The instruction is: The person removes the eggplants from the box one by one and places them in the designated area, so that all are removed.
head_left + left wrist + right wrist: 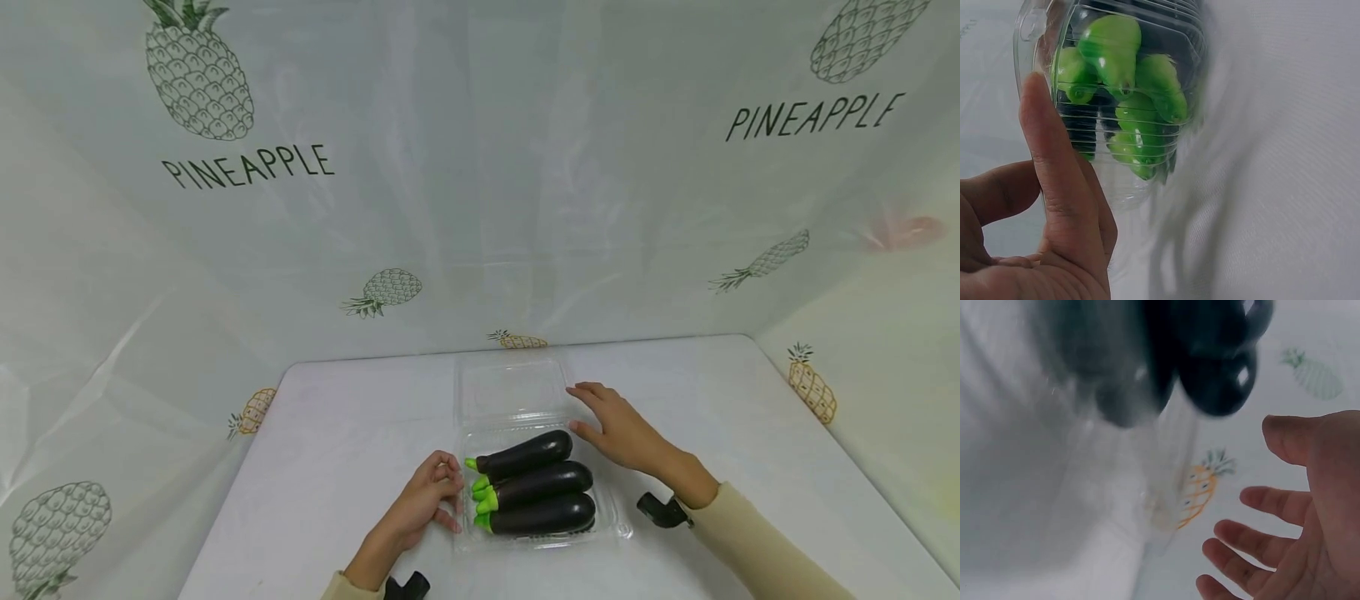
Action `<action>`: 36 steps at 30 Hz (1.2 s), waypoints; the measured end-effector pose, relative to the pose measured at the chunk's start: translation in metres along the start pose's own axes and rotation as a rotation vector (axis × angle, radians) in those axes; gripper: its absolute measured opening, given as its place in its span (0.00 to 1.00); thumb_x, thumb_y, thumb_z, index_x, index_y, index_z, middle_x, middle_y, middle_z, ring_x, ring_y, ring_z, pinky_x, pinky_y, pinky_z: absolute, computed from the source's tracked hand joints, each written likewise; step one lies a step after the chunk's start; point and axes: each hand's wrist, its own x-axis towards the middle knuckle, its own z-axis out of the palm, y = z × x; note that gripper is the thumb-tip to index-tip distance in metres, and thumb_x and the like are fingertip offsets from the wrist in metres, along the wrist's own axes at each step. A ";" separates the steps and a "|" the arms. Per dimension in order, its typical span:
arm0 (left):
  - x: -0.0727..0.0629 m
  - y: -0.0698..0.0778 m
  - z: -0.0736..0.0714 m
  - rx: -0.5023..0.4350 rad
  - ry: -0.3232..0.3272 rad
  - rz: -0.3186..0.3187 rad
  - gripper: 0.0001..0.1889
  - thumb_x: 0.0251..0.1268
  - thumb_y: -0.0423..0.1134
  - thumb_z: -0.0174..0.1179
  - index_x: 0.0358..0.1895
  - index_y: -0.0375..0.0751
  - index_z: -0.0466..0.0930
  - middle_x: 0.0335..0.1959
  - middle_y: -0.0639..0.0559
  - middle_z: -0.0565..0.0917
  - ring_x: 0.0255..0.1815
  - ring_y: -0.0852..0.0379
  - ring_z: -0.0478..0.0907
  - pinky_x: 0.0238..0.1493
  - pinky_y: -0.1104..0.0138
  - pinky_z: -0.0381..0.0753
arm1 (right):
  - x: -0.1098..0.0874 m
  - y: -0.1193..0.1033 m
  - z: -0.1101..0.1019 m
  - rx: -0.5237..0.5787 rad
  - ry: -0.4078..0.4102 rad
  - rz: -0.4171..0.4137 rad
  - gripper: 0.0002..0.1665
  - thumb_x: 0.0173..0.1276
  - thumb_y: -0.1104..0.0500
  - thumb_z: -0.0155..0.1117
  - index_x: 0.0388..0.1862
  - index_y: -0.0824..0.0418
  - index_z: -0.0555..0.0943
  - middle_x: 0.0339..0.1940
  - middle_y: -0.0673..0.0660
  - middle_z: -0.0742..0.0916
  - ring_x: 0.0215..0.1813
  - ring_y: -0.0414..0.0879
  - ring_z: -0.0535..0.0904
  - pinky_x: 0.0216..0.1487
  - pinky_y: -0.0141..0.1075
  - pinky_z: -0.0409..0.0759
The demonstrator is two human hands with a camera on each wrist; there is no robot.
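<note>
Several dark eggplants [543, 481] with bright green stems lie side by side in a clear plastic clamshell container [611, 512]. Its lid [510, 392] is folded back flat behind the base. At the container's left edge, my left hand [426, 500] pinches the rim between thumb and fingers. Seen close in the left wrist view, green stem ends [1113, 50] show through the ribbed wall. My right hand [618, 429] hovers by the hinge side at the right, fingers spread and holding nothing. The right wrist view shows its palm [1329, 519] apart from the blurred eggplant ends [1219, 381].
The container rests on a white table [360, 417] whose far edge meets a hanging pineapple-print curtain [510, 208]. Curtain also closes in both sides. A black wrist camera [663, 510] is strapped by the right sleeve, another black device [408, 586] by the left.
</note>
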 end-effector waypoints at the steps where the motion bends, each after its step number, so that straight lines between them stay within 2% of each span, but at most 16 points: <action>1: 0.000 0.000 0.000 0.000 0.003 -0.001 0.11 0.77 0.28 0.54 0.54 0.33 0.64 0.36 0.52 0.74 0.29 0.57 0.76 0.19 0.66 0.85 | -0.002 -0.004 -0.001 -0.009 0.005 -0.019 0.31 0.77 0.55 0.68 0.73 0.68 0.74 0.70 0.70 0.78 0.70 0.70 0.75 0.68 0.68 0.76; 11: 0.004 0.004 0.001 0.018 0.006 0.005 0.10 0.78 0.29 0.53 0.54 0.32 0.63 0.37 0.51 0.73 0.30 0.57 0.75 0.20 0.66 0.85 | -0.023 -0.037 -0.007 -0.105 -0.019 -0.179 0.27 0.72 0.52 0.74 0.66 0.59 0.82 0.65 0.56 0.84 0.66 0.57 0.80 0.64 0.58 0.82; 16: 0.005 0.005 0.001 0.025 0.008 0.013 0.10 0.79 0.29 0.52 0.55 0.32 0.63 0.38 0.51 0.73 0.30 0.57 0.75 0.20 0.66 0.85 | -0.034 -0.043 -0.006 -0.132 0.022 -0.305 0.23 0.72 0.50 0.75 0.62 0.55 0.84 0.61 0.50 0.85 0.63 0.50 0.80 0.60 0.53 0.84; 20: 0.006 0.004 0.000 0.029 0.014 0.016 0.10 0.79 0.29 0.53 0.54 0.33 0.64 0.38 0.51 0.74 0.31 0.57 0.75 0.20 0.67 0.85 | -0.040 -0.045 -0.006 -0.140 0.078 -0.417 0.22 0.70 0.49 0.76 0.59 0.54 0.85 0.59 0.49 0.86 0.61 0.48 0.80 0.58 0.50 0.84; 23: 0.006 0.004 0.000 0.030 0.017 0.016 0.10 0.79 0.29 0.53 0.54 0.33 0.64 0.38 0.51 0.74 0.30 0.57 0.75 0.20 0.67 0.85 | -0.043 -0.046 -0.005 -0.159 0.087 -0.475 0.22 0.67 0.51 0.79 0.58 0.53 0.86 0.58 0.49 0.86 0.60 0.48 0.80 0.57 0.50 0.85; 27: 0.006 0.004 0.000 0.031 0.021 0.015 0.10 0.79 0.29 0.54 0.54 0.33 0.64 0.39 0.50 0.74 0.31 0.57 0.75 0.20 0.67 0.85 | -0.048 -0.045 -0.003 -0.189 0.081 -0.532 0.24 0.63 0.51 0.81 0.57 0.52 0.87 0.57 0.47 0.86 0.60 0.48 0.80 0.57 0.48 0.85; 31: 0.006 0.004 0.001 0.034 0.024 0.014 0.10 0.79 0.30 0.54 0.54 0.34 0.65 0.39 0.50 0.74 0.31 0.57 0.75 0.20 0.67 0.85 | -0.052 -0.043 -0.002 -0.201 0.092 -0.593 0.23 0.65 0.48 0.80 0.57 0.51 0.87 0.56 0.46 0.87 0.60 0.47 0.80 0.59 0.43 0.82; 36: 0.007 0.004 0.001 0.032 0.026 0.016 0.10 0.79 0.29 0.54 0.54 0.34 0.64 0.39 0.50 0.74 0.30 0.57 0.75 0.20 0.67 0.85 | -0.055 -0.043 -0.001 -0.224 0.084 -0.626 0.25 0.62 0.50 0.82 0.57 0.51 0.87 0.55 0.46 0.87 0.59 0.47 0.79 0.59 0.41 0.81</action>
